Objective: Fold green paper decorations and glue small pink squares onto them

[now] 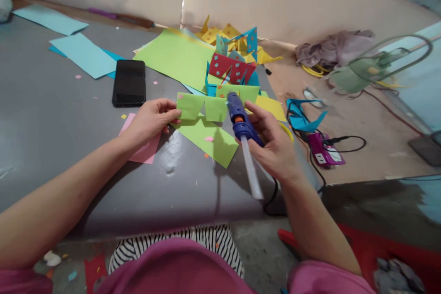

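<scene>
My left hand (155, 119) pinches the left end of a light green paper strip (189, 106) cut with a notch in its middle, like a pair of paper glasses. In my right hand (275, 142) is a blue hot glue gun (237, 110), with a pale glue stick (252, 170) sticking out of its rear. Its nozzle end points away from me, over the right part of the strip. Beneath lies a flat green paper piece (220, 142) with a small pink scrap (209, 138) on it. Pink paper (146, 149) lies partly under my left hand.
A black phone (129, 82) lies to the left, near blue paper sheets (82, 53). Behind my hands are green sheets (175, 53) and folded paper pieces, including a red dotted one (230, 69). At right sit a purple power strip (325, 149) with cords and blue folded paper (305, 117).
</scene>
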`<state>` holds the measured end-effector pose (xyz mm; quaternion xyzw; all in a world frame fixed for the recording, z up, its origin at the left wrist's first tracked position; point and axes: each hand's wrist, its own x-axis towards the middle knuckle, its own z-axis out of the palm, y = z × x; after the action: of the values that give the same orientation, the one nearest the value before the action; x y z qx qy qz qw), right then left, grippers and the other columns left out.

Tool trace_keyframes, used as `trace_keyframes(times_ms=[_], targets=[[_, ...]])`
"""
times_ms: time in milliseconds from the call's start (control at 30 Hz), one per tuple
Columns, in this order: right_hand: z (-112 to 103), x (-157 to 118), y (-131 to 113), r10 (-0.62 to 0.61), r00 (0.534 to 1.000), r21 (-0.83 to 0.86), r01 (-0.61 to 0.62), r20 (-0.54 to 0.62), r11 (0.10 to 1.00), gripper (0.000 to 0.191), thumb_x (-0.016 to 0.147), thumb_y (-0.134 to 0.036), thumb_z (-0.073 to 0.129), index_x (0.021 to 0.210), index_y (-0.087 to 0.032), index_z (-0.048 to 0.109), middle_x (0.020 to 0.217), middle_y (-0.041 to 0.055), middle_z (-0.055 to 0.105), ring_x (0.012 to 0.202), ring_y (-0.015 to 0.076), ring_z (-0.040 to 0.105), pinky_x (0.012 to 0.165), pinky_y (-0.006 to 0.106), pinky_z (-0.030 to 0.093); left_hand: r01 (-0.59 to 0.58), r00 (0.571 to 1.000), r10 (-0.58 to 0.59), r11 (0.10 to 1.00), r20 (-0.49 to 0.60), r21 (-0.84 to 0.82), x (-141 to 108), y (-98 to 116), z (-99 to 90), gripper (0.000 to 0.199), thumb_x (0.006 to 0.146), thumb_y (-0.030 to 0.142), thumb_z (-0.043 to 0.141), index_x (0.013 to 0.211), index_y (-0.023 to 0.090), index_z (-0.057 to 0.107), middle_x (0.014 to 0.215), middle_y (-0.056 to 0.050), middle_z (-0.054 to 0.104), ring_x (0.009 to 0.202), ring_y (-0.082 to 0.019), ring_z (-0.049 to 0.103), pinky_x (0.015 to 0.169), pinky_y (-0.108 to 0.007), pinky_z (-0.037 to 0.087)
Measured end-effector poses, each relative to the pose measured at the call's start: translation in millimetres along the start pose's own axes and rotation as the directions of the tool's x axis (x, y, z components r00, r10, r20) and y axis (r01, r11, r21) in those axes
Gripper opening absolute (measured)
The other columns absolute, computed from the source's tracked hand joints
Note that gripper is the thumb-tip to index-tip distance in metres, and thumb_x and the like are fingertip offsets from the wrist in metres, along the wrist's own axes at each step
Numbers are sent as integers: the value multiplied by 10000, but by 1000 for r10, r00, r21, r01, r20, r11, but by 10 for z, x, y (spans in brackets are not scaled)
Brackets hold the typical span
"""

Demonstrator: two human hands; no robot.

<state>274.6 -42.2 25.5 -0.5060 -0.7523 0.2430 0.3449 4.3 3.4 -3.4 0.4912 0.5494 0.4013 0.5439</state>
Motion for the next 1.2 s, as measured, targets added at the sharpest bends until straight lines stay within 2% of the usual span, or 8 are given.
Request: trace_keyframes(times_ms=[167,300,433,500,633,800,1000,1200], targets=[[-432,-188,373,-36,996,-496,-7,-77,868,655,854,-372,661,1456,-180,489,1202,155,662,1071,315,633,901,475,532,18,999,-17,1000,-42,8,-8,3,-16,111,791,231,706,886,174,704,849,-58,738,760,-167,714,466,-182,436],[-588,-356,696,71,997,-655,-75,-33,752,724,865,-399,626,1478,-65,433,1172,219,669,1078,371,615,938,548,489,12,998,-11,1000,-59,12,-3,-11,-25,113,783,240,723,874,176,703,780,-51,729,724,-170,710,463,-181,442],[-577,-403,614,32,999,-738,-42,-27,673,693,888,-399,619,1488,-107,434,1233,219,647,1145,399,561,966,589,443,31,996,-30,1000,-87,7,-1,-6,-21,102,778,231,723,859,174,702,757,-45,729,688,-159,701,455,-173,427],[-483,-353,420,-70,997,-744,32,-20,668,531,918,-392,609,1398,-170,555,1247,192,636,1148,375,555,979,564,432,38,995,-37,999,-89,14,-4,4,-17,106,776,229,721,863,171,705,774,-45,734,687,-153,700,460,-171,429],[-82,-117,68,-205,972,-557,233,114,797,235,977,-332,563,1099,-210,723,1009,104,679,979,255,596,886,400,469,30,996,-27,999,-80,31,-17,15,-12,121,776,234,718,876,168,705,792,-43,736,700,-150,705,468,-165,437],[411,167,50,-142,944,-440,267,296,857,196,964,-297,605,1044,-189,748,944,87,659,906,219,551,790,328,449,19,997,-15,999,-74,49,-17,-2,-19,138,774,249,719,889,173,702,782,-46,733,723,-164,715,481,-172,455],[450,190,45,-95,931,-460,261,353,849,211,987,-277,558,1003,-209,757,926,85,642,880,213,507,751,320,404,1,998,3,998,-64,66,1,-19,-23,161,776,263,717,912,176,710,812,-54,742,762,-186,719,504,-198,475],[394,267,-29,-8,913,-386,181,408,905,118,938,-199,597,909,-183,710,925,71,652,883,200,531,804,317,404,-18,999,20,998,-37,57,-4,-24,-17,135,783,257,709,890,174,712,818,-50,738,772,-180,717,492,-189,456]])
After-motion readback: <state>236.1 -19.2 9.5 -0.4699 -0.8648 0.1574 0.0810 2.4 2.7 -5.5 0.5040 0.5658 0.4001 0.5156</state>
